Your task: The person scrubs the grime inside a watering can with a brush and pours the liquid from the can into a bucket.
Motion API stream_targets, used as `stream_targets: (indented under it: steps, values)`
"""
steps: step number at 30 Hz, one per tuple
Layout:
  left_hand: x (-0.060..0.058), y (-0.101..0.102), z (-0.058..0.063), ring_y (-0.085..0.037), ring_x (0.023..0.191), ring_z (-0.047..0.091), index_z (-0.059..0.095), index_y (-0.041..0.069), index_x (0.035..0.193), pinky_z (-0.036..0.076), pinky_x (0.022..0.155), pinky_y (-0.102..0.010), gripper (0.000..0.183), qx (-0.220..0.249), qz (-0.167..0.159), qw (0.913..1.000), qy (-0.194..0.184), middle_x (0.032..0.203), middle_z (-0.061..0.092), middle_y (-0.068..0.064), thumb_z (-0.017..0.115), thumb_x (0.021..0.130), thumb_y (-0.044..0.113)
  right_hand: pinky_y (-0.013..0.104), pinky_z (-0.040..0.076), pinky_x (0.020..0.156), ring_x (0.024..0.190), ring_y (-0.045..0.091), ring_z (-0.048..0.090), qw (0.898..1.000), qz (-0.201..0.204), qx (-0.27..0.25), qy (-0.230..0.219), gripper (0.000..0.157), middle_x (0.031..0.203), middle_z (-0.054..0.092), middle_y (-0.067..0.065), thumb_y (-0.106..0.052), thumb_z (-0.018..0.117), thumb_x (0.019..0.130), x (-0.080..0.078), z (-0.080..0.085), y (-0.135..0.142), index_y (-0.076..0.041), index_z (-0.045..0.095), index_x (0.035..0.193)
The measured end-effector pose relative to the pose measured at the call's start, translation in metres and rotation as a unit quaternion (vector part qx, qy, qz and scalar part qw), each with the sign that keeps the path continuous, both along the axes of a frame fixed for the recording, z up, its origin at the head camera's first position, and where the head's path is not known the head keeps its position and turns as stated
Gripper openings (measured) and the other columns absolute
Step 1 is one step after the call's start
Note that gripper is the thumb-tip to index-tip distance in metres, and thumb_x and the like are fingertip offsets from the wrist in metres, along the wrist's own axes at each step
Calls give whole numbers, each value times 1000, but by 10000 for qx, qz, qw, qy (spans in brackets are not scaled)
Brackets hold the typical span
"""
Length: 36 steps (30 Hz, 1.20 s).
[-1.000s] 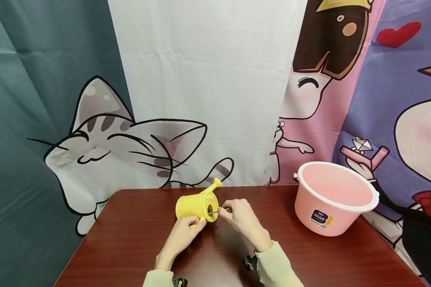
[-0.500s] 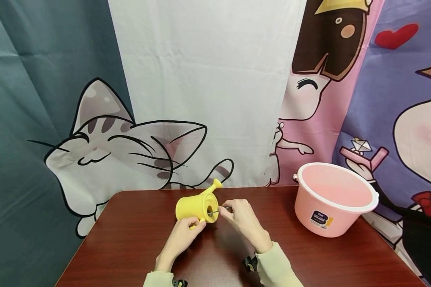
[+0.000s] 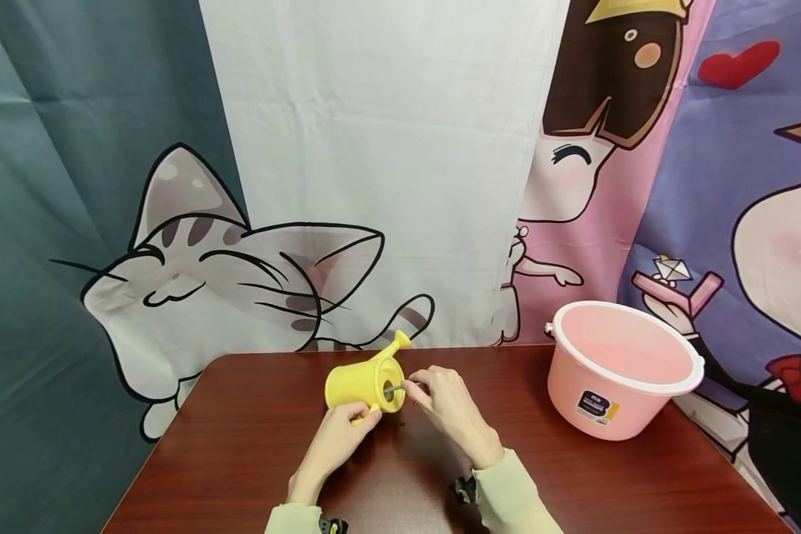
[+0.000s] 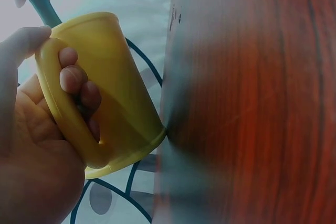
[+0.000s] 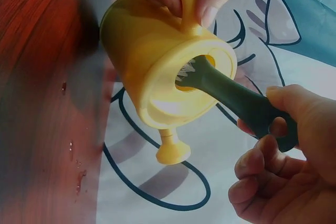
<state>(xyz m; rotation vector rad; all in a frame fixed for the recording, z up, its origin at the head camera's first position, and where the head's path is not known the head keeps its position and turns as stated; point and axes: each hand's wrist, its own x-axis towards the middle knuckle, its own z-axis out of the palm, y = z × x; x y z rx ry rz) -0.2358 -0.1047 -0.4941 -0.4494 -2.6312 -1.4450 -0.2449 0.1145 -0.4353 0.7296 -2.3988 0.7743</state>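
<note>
A small yellow watering can [image 3: 350, 386] lies tipped, its round top opening turned to the right in the head view. My left hand [image 3: 340, 430] grips its handle, fingers curled through the loop in the left wrist view. Between thumb and fingers, my right hand [image 3: 450, 408] pinches the end of a dark green brush [image 5: 236, 95] with a hole in its handle. White bristles [image 5: 186, 72] show just inside the can's opening; the rest of the brush head is hidden there. The spout [image 5: 172, 148] points away from me.
A pink bucket [image 3: 590, 386] with a white rim stands at the right of the brown table [image 3: 240, 445]. Water drops [image 5: 80, 179] dot the tabletop near the can. Printed cartoon cloth [image 3: 387, 148] hangs behind the table.
Inside the opening, the brush has shifted slightly upward, and my right hand has moved a little with it. The watering can and my left hand stay almost in place.
</note>
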Motion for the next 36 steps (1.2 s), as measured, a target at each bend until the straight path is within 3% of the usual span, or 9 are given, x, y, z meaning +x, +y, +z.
stream_targets:
  steps: [9, 18, 28, 36]
  values:
    - [0, -1, 0, -4, 53, 37, 54, 21, 65, 33, 54, -21, 35, 75, 17, 10000, -8, 57, 36, 12, 66, 93, 38, 23, 42, 57, 59, 10, 51, 9995, 73, -55, 314, 10, 65, 48, -13, -19, 72, 89, 1, 4, 3, -15, 72, 79]
    - [0, -4, 1, -5, 53, 39, 54, 20, 66, 35, 54, -22, 36, 122, 10, 9998, -145, 57, 38, 10, 64, 94, 41, 21, 41, 56, 58, 2, 46, 9995, 84, -86, 304, 10, 64, 49, -16, -20, 73, 88, 1, 5, 5, -16, 72, 80]
    - [-1, -5, 1, -5, 53, 38, 54, 20, 66, 34, 53, -22, 37, 128, 33, 9998, -143, 57, 38, 11, 63, 94, 43, 23, 44, 60, 63, 2, 50, 9994, 127, -301, 81, 6, 71, 58, -14, -20, 73, 89, -3, 6, 12, -15, 75, 86]
    - [-2, -7, -1, -6, 53, 39, 55, 19, 68, 35, 54, -23, 38, 202, -2, 9996, -203, 58, 39, 9, 62, 94, 46, 23, 41, 58, 61, 8, 49, 9990, 320, -231, 193, 7, 71, 55, -14, -21, 73, 89, -3, 9, 15, -14, 75, 87]
